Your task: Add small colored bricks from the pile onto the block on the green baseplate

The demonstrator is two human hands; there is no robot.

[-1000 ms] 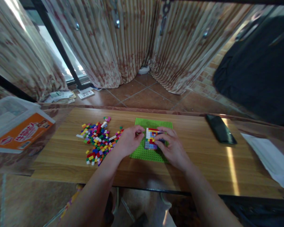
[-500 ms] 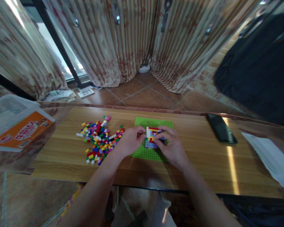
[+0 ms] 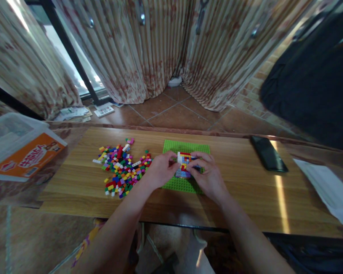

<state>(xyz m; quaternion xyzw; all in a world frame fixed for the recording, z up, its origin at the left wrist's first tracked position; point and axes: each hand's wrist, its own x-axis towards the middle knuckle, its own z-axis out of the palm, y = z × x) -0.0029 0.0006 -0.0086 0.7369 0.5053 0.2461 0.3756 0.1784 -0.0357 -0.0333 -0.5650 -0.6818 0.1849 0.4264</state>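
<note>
Left hand (image 3: 161, 170) shifts right, toward the brick build (image 3: 185, 161). One second earlier: fingertips just left of the build, a strip of green baseplate (image 3: 183, 185) between. Now: thumb overlaps the build's left edge, hiding part of the white bricks (image 3: 179, 156); contact uncertain. Wooden tabletop (image 3: 246, 198) sits slightly higher in view.

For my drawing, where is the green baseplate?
In the head view, the green baseplate lies near centre, between the loose bricks (left) and black phone (right).
</note>
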